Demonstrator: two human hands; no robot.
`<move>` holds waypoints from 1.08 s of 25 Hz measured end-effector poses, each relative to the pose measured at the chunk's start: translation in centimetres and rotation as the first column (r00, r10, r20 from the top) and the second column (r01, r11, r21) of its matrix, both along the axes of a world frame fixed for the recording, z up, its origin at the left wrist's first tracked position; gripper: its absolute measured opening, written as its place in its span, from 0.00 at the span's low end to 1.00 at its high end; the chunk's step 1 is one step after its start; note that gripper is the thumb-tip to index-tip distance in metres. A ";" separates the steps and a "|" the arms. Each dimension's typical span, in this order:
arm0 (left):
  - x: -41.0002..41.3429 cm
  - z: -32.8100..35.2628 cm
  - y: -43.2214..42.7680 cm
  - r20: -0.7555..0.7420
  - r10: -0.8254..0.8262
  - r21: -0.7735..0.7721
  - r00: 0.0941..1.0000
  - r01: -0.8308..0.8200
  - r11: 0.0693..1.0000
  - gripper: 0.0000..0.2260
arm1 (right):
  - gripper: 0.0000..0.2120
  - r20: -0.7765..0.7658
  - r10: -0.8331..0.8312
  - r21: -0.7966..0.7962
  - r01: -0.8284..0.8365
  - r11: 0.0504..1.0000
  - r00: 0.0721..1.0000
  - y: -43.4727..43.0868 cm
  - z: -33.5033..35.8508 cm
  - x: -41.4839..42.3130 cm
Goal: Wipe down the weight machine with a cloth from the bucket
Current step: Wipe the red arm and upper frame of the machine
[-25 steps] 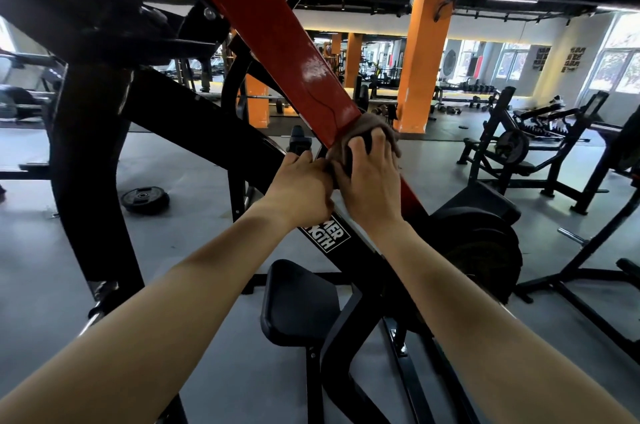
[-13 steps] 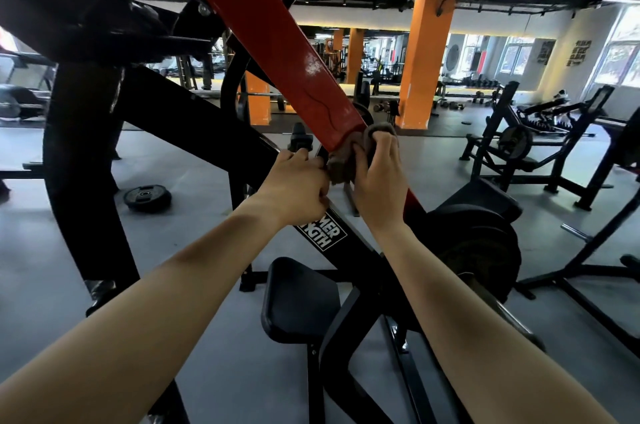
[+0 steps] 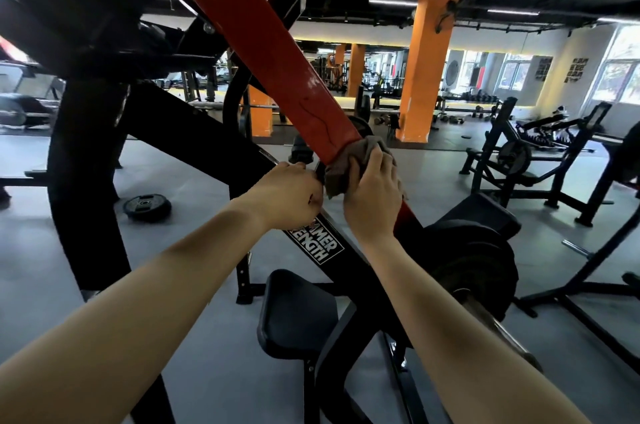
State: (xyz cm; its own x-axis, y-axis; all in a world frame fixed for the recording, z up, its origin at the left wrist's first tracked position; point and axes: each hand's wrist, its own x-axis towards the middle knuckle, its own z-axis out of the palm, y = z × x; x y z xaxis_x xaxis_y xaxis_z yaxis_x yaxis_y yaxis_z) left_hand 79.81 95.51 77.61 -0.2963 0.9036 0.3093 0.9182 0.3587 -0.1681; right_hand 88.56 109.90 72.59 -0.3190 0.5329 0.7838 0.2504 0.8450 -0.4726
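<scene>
Brown rag cloth (image 3: 341, 169), right hand (image 3: 372, 195) clamped on it, has slid slightly down the red steel beam (image 3: 277, 56), wiping continues; left hand (image 3: 287, 195) fisted, grip unclear.

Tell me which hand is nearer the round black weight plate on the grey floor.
Left. The left hand is right of the plate; the right hand, gripping the brown cloth, is farther right.
</scene>
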 end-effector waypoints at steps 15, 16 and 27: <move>-3.9 4.9 -3.9 -0.094 0.400 0.204 0.912 -0.375 0.904 0.16 | 0.22 -0.055 -0.003 0.109 0.009 0.994 0.998 -3.4 5.2 -5.1; -3.9 4.9 -3.8 -0.085 0.404 0.189 0.911 -0.383 0.904 0.16 | 0.22 -0.052 0.000 0.162 0.009 0.987 0.999 -3.3 5.2 -5.2; -3.8 5.1 -4.1 -0.113 0.410 0.110 0.905 -0.399 0.910 0.20 | 0.16 -0.082 0.028 0.277 -0.004 0.961 0.996 -3.7 4.7 -5.1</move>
